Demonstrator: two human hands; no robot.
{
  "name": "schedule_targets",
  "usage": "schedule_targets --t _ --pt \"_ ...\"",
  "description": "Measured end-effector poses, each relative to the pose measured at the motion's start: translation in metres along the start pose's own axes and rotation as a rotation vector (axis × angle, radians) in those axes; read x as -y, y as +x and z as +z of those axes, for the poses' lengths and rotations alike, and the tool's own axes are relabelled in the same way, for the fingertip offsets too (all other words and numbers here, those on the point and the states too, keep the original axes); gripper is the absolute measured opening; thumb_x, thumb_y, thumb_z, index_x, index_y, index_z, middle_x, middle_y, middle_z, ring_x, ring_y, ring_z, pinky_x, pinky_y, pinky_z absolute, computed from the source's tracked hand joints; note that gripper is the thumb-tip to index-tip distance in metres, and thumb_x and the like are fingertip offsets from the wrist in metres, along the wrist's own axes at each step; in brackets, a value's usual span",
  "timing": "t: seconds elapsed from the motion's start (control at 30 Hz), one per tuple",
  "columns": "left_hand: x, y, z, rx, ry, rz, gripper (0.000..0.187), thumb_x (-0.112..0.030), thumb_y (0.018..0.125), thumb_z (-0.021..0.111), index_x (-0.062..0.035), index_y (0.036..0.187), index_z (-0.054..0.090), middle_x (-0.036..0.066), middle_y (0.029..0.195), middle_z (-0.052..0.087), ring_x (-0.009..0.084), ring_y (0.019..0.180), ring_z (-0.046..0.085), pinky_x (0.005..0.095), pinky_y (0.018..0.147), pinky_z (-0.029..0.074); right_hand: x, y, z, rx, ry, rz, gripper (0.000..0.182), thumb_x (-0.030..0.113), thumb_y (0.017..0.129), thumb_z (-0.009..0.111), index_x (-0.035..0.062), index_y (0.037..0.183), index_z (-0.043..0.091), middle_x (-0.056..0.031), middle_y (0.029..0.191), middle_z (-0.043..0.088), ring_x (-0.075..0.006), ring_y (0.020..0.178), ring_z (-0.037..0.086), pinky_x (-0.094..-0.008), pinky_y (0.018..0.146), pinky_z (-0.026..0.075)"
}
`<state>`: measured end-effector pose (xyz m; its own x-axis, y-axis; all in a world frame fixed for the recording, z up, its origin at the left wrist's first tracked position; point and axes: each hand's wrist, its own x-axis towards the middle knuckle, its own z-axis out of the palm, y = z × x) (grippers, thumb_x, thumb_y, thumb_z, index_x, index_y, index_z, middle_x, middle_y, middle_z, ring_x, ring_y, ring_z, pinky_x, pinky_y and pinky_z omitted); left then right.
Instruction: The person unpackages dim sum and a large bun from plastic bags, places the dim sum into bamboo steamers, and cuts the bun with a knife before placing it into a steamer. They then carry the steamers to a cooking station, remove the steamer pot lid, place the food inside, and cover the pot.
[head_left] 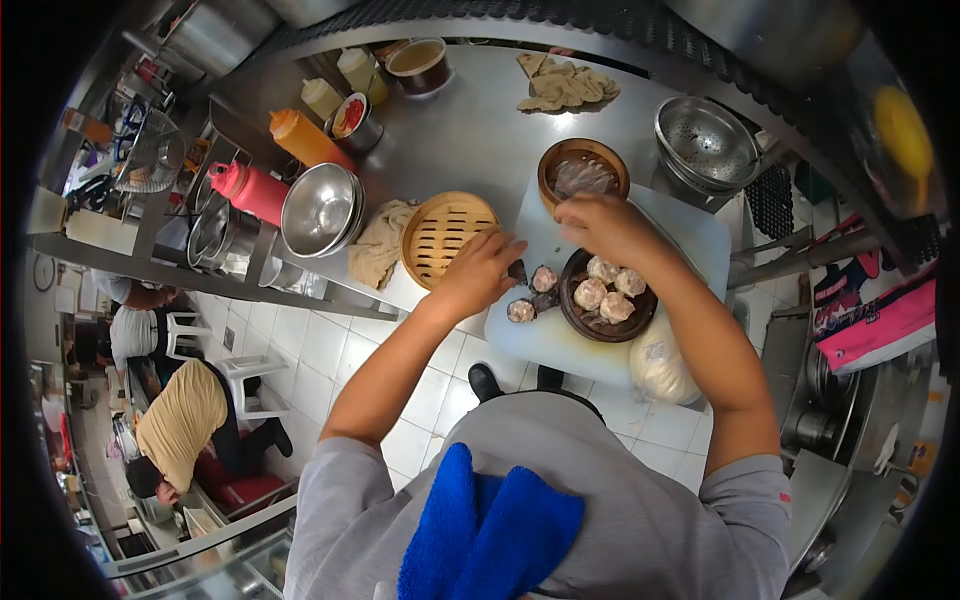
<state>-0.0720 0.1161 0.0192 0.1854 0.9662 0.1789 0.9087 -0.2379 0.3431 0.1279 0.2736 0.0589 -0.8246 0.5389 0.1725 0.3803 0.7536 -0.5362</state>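
Observation:
My left hand (478, 272) is over the right edge of an upturned-looking slatted bamboo steamer piece (432, 238), its fingers stretched to the right and apart. My right hand (608, 230) hovers at the front rim of a small bamboo steamer (544, 180) with clear plastic film (584, 178) inside. Its fingers curl together; what they hold, if anything, is hidden. Below it, a dark round steamer (572, 325) carries several open-topped meat dumplings (590, 294). Two more, a dumpling (544, 279) and another dumpling (521, 311), sit on dark scraps on the cutting board (700, 240).
A knotted plastic bag of pale stuff (660, 362) lies at the board's front right corner. Stacked steel bowls (320, 208), a pink bottle (250, 192) and sauce bottles (302, 135) line the left. Colanders (708, 140) stand back right; cloths (565, 85) lie behind. A bent-over person (185, 415) is far left.

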Motion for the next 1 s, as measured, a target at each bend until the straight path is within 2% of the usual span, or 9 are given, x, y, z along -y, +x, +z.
schedule_targets --t 0.1,0.33,0.47,0.53,0.57,0.63,0.7,0.83,1.0 --pt "-0.002 0.004 0.001 0.125 0.089 0.012 0.055 -0.018 0.072 0.074 -0.0070 0.123 0.056 0.013 0.124 0.053 0.0302 0.126 0.042 0.0444 0.105 0.035 0.021 -0.004 0.016 0.207 -0.115 -0.122 0.029 0.028 0.078 0.068 0.0081 0.100 0.065 -0.0102 0.102 0.065 -0.0281 0.101 0.061 -0.0408 0.083 0.050" --pt "-0.002 0.007 0.016 0.232 0.313 0.045 0.047 -0.025 0.070 0.074 -0.0111 0.113 0.062 0.008 0.112 0.059 0.0262 0.119 0.046 0.0510 0.105 0.029 0.060 0.001 0.057 0.593 -0.489 0.156 0.039 0.037 0.079 0.067 0.0103 0.107 0.068 -0.0117 0.114 0.066 -0.0289 0.109 0.061 -0.0503 0.099 0.036" --pt "-0.006 0.007 0.005 0.045 0.139 -0.036 0.041 -0.018 0.070 0.071 -0.0099 0.109 0.063 0.009 0.106 0.061 0.0264 0.108 0.052 0.0456 0.097 0.038 0.054 0.002 0.050 0.568 -0.466 0.151 0.048 0.039 0.077 0.068 0.0075 0.113 0.064 -0.0138 0.112 0.066 -0.0297 0.106 0.062 -0.0480 0.096 0.041" --pt "-0.004 0.015 -0.008 -0.069 -0.012 -0.102 0.041 -0.014 0.070 0.069 -0.0086 0.109 0.062 0.010 0.104 0.061 0.0271 0.104 0.054 0.0430 0.094 0.041 0.049 -0.004 0.036 0.234 -0.241 0.214 0.049 0.033 0.074 0.071 0.0065 0.114 0.059 -0.0140 0.103 0.067 -0.0312 0.100 0.064 -0.0438 0.089 0.047" --pt "0.002 0.023 -0.011 -0.155 -0.147 -0.127 0.041 -0.011 0.070 0.068 -0.0074 0.110 0.062 0.010 0.103 0.060 0.0283 0.102 0.054 0.0406 0.092 0.042 0.040 -0.003 0.024 0.231 -0.244 0.221 0.049 0.033 0.074 0.071 0.0065 0.114 0.059 -0.0140 0.103 0.067 -0.0312 0.100 0.064 -0.0438 0.089 0.047" --pt "0.004 0.042 -0.018 -0.241 -0.291 -0.155 0.041 -0.007 0.071 0.067 -0.0061 0.111 0.061 0.011 0.103 0.060 0.0294 0.101 0.055 0.0382 0.090 0.044 0.012 0.004 -0.005 0.054 0.139 0.296 0.047 0.022 0.073 0.072 0.0057 0.113 0.055 -0.0147 0.099 0.064 -0.0331 0.096 0.063 -0.0406 0.083 0.050" --pt "0.000 0.071 -0.028 -0.307 -0.388 -0.163 0.043 -0.004 0.071 0.066 -0.0041 0.113 0.059 0.011 0.106 0.058 0.0306 0.098 0.056 0.0373 0.088 0.046 -0.018 0.013 -0.027 -0.163 0.042 0.200 0.040 0.013 0.075 0.069 0.0065 0.112 0.054 -0.0136 0.101 0.058 -0.0319 0.091 0.061 -0.0404 0.080 0.050" --pt "0.010 0.131 -0.015 -0.254 -0.469 -0.091 0.043 -0.007 0.072 0.066 -0.0046 0.114 0.059 0.014 0.110 0.054 0.0330 0.102 0.054 0.0387 0.086 0.047 -0.047 0.027 -0.049 -0.138 -0.056 0.268 0.041 0.015 0.076 0.069 0.0078 0.113 0.053 -0.0134 0.110 0.055 -0.0322 0.099 0.059 -0.0410 0.083 0.049" --pt "0.025 0.177 0.012 -0.071 -0.120 0.013 0.048 -0.009 0.072 0.068 -0.0056 0.118 0.057 0.011 0.108 0.055 0.0297 0.098 0.059 0.0405 0.086 0.049 -0.066 0.039 -0.020 -0.073 -0.262 0.330 0.043 0.020 0.074 0.071 0.0120 0.112 0.055 -0.0124 0.114 0.054 -0.0341 0.102 0.060 -0.0427 0.083 0.052"
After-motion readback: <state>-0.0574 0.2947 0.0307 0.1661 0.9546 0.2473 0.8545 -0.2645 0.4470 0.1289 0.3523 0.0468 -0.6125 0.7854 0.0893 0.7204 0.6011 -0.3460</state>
